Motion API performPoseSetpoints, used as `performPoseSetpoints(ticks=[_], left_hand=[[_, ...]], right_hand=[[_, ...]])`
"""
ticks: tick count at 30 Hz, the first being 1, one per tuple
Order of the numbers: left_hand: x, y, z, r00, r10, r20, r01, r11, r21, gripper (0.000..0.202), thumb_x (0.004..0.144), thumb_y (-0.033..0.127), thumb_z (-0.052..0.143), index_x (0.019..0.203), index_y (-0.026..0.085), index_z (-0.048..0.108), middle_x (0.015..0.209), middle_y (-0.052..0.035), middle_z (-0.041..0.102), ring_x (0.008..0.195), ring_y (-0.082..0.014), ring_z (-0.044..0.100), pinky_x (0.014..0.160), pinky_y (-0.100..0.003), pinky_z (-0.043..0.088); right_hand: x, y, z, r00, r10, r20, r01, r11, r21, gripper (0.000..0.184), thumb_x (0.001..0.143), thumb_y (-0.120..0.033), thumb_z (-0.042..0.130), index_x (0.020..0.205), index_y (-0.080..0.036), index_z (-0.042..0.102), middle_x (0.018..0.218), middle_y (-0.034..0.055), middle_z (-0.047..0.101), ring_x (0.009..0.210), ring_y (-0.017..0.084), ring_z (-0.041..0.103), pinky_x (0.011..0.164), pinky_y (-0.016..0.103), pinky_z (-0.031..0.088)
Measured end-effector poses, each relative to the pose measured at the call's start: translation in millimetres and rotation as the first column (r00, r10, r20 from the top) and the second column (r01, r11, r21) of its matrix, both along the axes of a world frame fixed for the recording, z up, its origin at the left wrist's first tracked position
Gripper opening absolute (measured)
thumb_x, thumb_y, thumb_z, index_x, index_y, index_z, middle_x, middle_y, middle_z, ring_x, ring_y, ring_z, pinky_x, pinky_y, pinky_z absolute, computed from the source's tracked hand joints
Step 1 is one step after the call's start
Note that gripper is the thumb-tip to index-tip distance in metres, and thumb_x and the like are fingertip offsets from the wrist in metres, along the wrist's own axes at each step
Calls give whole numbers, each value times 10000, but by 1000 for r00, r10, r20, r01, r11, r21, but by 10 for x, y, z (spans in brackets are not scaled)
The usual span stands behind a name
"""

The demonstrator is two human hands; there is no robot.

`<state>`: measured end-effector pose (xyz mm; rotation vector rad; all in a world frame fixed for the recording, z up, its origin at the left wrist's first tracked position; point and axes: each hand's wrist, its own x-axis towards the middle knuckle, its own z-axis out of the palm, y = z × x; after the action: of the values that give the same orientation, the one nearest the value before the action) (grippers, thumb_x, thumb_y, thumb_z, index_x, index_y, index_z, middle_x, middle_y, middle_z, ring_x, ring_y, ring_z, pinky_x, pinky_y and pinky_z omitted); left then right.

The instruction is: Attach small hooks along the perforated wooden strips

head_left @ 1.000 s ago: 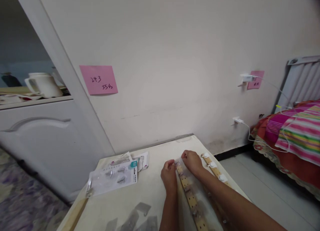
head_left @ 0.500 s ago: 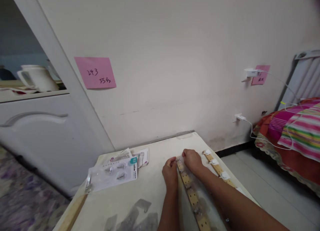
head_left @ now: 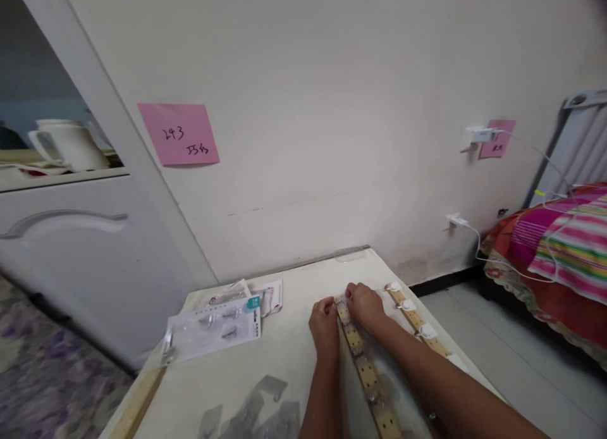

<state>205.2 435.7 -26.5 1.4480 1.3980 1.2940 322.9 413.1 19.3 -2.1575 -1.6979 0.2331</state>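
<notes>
A light wooden strip [head_left: 365, 367] with small dark holes lies on the white tabletop, carrying several small shiny pieces along its length. At its far end, my left hand [head_left: 324, 325] sits on the left side, fingertips pinched close to the strip's edge. My right hand [head_left: 366, 307] is on the other side, its fingers curled and pinched at the same end. Whatever is between the fingertips is too small and covered to make out. To the right of my right hand lies a second wooden strip [head_left: 412, 314] with several white tags on it.
Blister packs [head_left: 231, 324] lie at the table's back left. Clear plastic pieces [head_left: 256, 410] are spread near the front. A wooden bar [head_left: 137, 407] runs along the left edge. The wall [head_left: 303, 142] closes off the back; a bed [head_left: 564, 249] stands at the right.
Both hands stay at the far end of the strip, with only a slight shift of the fingers. The view has tilted very slightly.
</notes>
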Motion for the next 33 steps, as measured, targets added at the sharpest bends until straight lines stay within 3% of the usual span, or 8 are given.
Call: performPoseSetpoints(ticks=[9, 33], left_hand=[[9, -1, -23, 998, 23, -61, -20, 998, 60, 183, 706, 187, 575, 857, 188, 678, 879, -63, 681, 837, -195, 623, 811, -303, 469], [32, -8, -67, 973, 40, -226, 3, 983, 184, 234, 756, 198, 464, 847, 166, 677, 869, -73, 674, 837, -182, 618, 820, -306, 468]], right_hand=[[-16, -26, -23, 1000, 7, 20, -7, 1000, -3, 192, 852, -245, 444, 955, -212, 602, 935, 83, 621, 836, 189, 603, 648, 273, 352], [-57, -198, 57, 942, 169, 289, -169, 985, -25, 268, 912, -231, 350, 1005, -251, 601, 1017, 57, 576, 796, 187, 626, 664, 289, 409]])
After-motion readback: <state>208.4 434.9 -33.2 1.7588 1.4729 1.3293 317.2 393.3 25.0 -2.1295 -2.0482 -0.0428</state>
